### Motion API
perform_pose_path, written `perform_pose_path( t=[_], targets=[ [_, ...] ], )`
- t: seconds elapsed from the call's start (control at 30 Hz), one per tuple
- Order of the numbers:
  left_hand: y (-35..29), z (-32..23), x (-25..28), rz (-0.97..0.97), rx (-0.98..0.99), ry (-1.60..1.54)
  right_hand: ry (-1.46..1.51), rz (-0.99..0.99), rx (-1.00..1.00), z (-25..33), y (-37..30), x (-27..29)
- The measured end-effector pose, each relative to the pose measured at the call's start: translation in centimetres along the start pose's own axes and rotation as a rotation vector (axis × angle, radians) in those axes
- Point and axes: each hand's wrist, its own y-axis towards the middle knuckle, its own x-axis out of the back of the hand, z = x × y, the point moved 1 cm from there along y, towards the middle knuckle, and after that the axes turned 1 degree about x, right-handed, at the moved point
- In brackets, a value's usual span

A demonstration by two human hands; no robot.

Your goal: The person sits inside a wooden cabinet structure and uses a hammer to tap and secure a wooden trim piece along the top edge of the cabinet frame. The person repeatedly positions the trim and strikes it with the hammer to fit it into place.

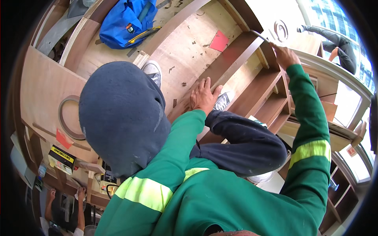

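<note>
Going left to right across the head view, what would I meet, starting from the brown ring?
Brown ring → blue bag → left hand → right hand → another person's dark trousers.

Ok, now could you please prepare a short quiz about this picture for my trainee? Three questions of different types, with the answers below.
1. Multiple choice. The right hand holds: A) a red cup, B) a thin pale object, C) a white cloth.
2. True or false. In the picture, the blue bag lies left of the flat red piece.
3. Fill in. The left hand rests on a brown ____.

Key: 1. B. 2. True. 3. Board.
</note>
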Motion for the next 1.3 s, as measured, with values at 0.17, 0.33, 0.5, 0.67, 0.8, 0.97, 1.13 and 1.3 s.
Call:
perform_pose_path(
  t=[0.17,0.33,0.5,0.67,0.8,0.97,1.13,1.3],
  targets=[
    [0.0,0.5,-0.2,-0.015,0.001,0.048,-0.005,0.140,0.043,1.5,1.5,2.5],
    [-0.1,0.9,-0.2,-0.045,0.018,0.058,-0.010,0.166,0.169,2.1,1.9,3.8],
    [1.3,-1.3,0.3,0.006,0.063,0.013,0.009,0.142,0.069,-3.4,4.9,0.9],
    [11.2,-6.9,0.7,-0.170,-0.044,-0.218,0.021,0.123,0.165,-4.1,3.6,4.0],
    [20.5,-9.3,-5.3,-0.066,-0.246,-0.382,0.031,0.110,0.163,-1.1,1.6,7.2],
    [24.2,-13.5,-9.4,0.102,-0.427,-0.578,0.002,0.102,0.067,-3.2,0.0,5.9],
    [24.3,-13.9,-9.5,-0.042,-0.499,-0.539,0.263,-0.013,0.177,-6.7,-1.3,6.7],
    [24.5,-13.7,-9.4,0.091,-0.420,-0.494,0.255,-0.127,0.176,-6.5,-0.7,7.5]
  ],
)
